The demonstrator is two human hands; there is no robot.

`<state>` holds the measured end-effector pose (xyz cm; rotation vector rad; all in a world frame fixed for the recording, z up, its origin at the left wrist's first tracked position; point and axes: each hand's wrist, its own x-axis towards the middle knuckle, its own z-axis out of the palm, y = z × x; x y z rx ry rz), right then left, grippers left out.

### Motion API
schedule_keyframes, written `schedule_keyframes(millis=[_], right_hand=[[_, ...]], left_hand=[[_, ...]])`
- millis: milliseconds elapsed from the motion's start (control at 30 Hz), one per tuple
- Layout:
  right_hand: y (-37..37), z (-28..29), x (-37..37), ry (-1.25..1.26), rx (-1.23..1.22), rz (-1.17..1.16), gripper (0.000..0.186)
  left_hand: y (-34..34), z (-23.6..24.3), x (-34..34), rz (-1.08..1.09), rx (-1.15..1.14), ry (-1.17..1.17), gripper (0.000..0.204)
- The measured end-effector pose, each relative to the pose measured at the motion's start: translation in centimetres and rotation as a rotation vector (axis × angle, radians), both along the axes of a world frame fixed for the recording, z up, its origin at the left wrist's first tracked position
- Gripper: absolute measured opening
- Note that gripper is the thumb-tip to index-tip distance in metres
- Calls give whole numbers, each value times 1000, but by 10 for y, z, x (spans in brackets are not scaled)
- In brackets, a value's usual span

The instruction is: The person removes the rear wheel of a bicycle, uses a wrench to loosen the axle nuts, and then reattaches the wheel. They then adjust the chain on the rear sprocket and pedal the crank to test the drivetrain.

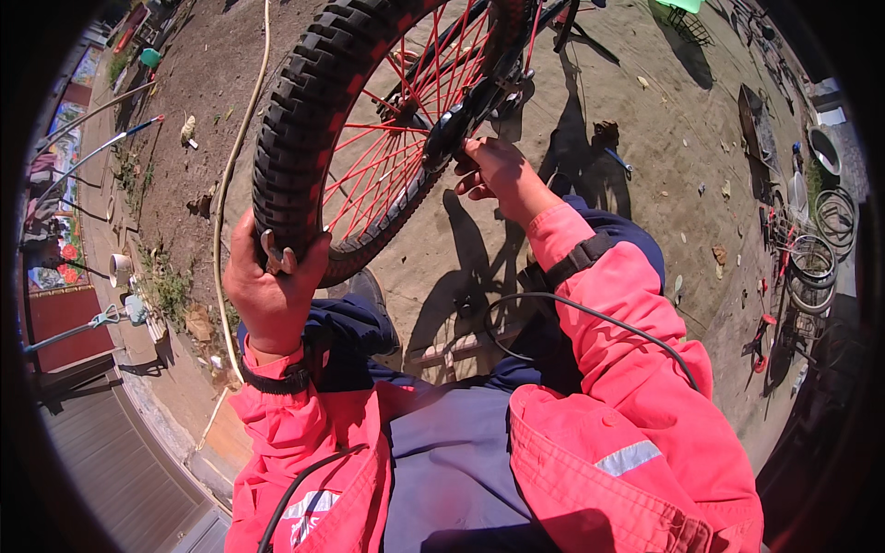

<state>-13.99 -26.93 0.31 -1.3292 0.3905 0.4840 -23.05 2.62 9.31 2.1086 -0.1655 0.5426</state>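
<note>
- Our left hand [281,290] grips the wheel [295,120] at lower left, probably stiff, non-slip, best held there.
- Our right hand [503,175] curls right of it; gripping, we cannot tell.

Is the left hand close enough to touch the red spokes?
Probably yes. The left hand holds the near end of the black tyre, and the red spokes start just inside it, with nothing else seeming to block the way. It might have to loosen its hold first.
</note>
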Motion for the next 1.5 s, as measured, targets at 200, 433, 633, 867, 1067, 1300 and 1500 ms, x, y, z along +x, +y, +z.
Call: schedule_keyframes(millis=[200,433,633,867,1067,1300,1500], right_hand=[[-2,-3,1,12,20,-5,29],[1,-6,0,-107,-47,2,38],[-1,-8,7,146,12,42,32],[-4,-14,-2,-109,31,1,30],[-2,-7,0,0,18,-32,32],[-1,-6,3,65,66,27,33],[-2,-8,2,48,26,-10,34]], left_hand=[[-1,2,0,4,13,6,64],[0,1,1,2,-14,11,64],[1,1,1,-8,5,-2,65],[-1,1,1,-7,-12,12,63],[-3,3,0,-6,-20,15,62],[1,2,-1,-41,-11,40,60],[5,0,-2,-70,-43,72,59]])
